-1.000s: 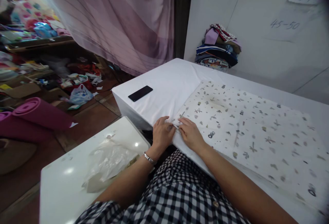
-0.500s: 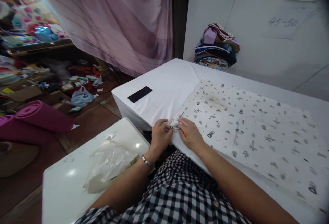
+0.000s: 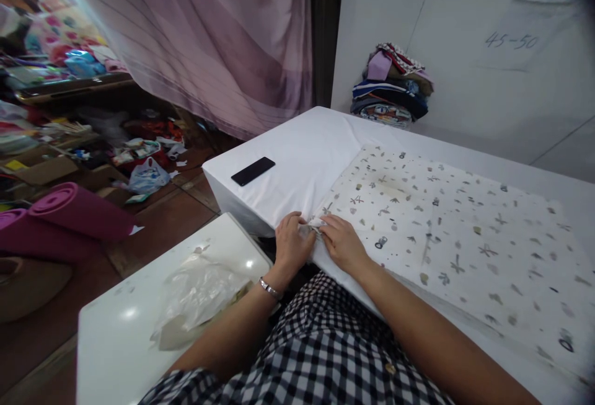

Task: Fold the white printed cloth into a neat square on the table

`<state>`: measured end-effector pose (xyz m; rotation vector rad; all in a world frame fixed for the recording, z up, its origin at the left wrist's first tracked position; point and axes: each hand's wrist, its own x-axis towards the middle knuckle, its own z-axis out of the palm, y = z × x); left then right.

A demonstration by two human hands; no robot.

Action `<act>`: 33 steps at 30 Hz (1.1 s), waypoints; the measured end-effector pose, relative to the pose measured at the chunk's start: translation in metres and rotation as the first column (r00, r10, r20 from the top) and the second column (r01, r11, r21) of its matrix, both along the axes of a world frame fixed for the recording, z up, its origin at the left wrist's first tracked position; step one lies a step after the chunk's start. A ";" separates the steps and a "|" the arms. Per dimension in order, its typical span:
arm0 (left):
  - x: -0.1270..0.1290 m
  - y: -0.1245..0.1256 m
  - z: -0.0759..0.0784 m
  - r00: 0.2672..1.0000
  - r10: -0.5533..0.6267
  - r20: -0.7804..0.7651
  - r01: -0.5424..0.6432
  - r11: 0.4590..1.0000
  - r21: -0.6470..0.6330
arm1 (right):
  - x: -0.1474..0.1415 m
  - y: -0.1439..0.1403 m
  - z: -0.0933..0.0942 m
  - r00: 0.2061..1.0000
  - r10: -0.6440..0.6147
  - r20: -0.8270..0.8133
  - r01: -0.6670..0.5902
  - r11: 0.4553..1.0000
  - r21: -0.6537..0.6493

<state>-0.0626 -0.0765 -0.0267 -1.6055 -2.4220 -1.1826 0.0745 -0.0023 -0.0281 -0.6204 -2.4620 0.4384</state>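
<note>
- A white-covered table [image 3: 297, 151] stands against a pale wall, with a mauve curtain [image 3: 223, 39] behind and clutter on the floor to the left.
- A printed cloth [image 3: 446, 231] lies spread flat over the table, its near left corner at the table's edge.
- The left hand [image 3: 292, 245] and right hand [image 3: 343, 244] meet at that corner, fingers curled and pinching the bunched fabric between them.
- By the look of it the cloth is laid out and mostly smooth; only this corner is being handled, and no fold shows yet.
- A phone [image 3: 253, 170] lies apart on the table, a stack of folded clothes [image 3: 393, 85] sits at the far edge, and a plastic bag [image 3: 195, 293] rests on the small table nearby.
</note>
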 end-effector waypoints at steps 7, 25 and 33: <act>0.001 0.002 0.002 0.999 -0.051 -0.007 0.050 0.998 -0.043 | -0.001 0.002 0.008 1.000 -0.031 0.004 0.031 0.997 -0.064; -0.013 0.004 0.002 0.984 -0.179 0.007 0.179 0.984 -0.009 | 0.002 0.014 0.030 0.949 0.020 0.316 -0.098 0.968 0.233; -0.013 0.005 0.008 0.946 -0.306 -0.112 0.303 0.952 -0.038 | 0.000 0.016 0.022 0.959 0.053 0.279 -0.107 0.977 0.184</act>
